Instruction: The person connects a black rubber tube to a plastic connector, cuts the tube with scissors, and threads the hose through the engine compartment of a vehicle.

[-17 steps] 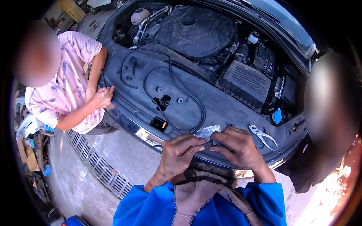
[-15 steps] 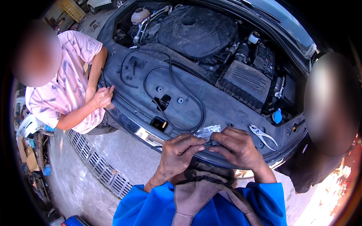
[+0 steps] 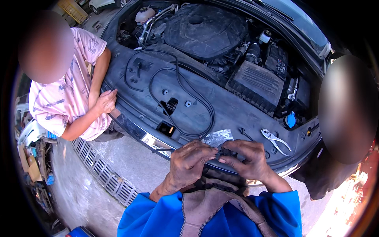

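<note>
My left hand is closed, fingertips pinched together, around a thin black hose that sticks out on its left side. My right hand pinches a small dark part between thumb and fingers; its exact kind is mostly hidden. The fingertips of both hands almost meet at this part, over the car's front edge. Just beyond them lies a clear plastic bag with small pale pieces in it. The hose forms loose loops on the black front panel.
Pliers and a small black fastener lie right of the bag. Behind are the engine cover, air filter box and blue cap. One person leans at the left; another stands at the right.
My right hand has shifted slightly and its fingers have opened a little round the dark part. More of the plastic bag and the small black fastener now show. The person at left has leaned slightly.
</note>
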A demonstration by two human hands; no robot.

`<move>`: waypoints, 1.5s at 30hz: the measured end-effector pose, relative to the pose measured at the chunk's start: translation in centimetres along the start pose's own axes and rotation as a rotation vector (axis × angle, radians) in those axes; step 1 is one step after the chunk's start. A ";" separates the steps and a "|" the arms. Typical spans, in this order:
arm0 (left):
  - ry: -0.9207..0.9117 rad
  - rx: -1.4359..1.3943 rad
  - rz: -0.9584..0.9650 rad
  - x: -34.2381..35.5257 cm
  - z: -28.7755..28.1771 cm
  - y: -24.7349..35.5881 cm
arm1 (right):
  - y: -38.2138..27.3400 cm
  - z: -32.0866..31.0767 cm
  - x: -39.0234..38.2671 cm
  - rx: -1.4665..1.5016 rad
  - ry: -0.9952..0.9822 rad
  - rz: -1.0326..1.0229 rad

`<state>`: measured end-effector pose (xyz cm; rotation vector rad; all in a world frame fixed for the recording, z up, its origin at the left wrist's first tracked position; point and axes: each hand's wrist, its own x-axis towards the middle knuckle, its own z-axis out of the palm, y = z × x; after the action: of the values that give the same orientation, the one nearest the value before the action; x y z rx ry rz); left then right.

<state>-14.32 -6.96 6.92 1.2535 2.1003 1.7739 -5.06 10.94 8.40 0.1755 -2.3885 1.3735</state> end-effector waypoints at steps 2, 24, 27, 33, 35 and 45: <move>-0.003 -0.049 -0.053 -0.1 0.1 -0.1 | 0.0 0.0 -0.1 -0.068 -0.029 -0.063; -0.894 -0.636 -0.627 -3.5 -1.6 -1.1 | -0.6 -0.8 -3.7 -0.499 -0.469 -0.476; -0.893 -0.554 -0.619 -5.2 -0.6 -1.8 | -0.8 -0.7 -4.9 -0.575 -0.522 -0.495; -0.781 -0.444 -0.489 -6.6 0.6 -0.5 | -0.6 -0.4 -7.2 -0.369 -0.566 -0.298; -0.745 -0.388 -0.428 -7.2 0.8 -0.3 | -0.7 -0.2 -7.6 -0.183 -0.541 -0.155; -0.767 -0.036 -0.179 -8.5 1.2 -0.3 | -0.1 1.6 -10.0 0.295 -0.467 0.331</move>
<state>-8.28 -11.49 2.92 1.3833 1.6500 1.0077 3.74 8.70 3.91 0.2045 -2.6561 2.0305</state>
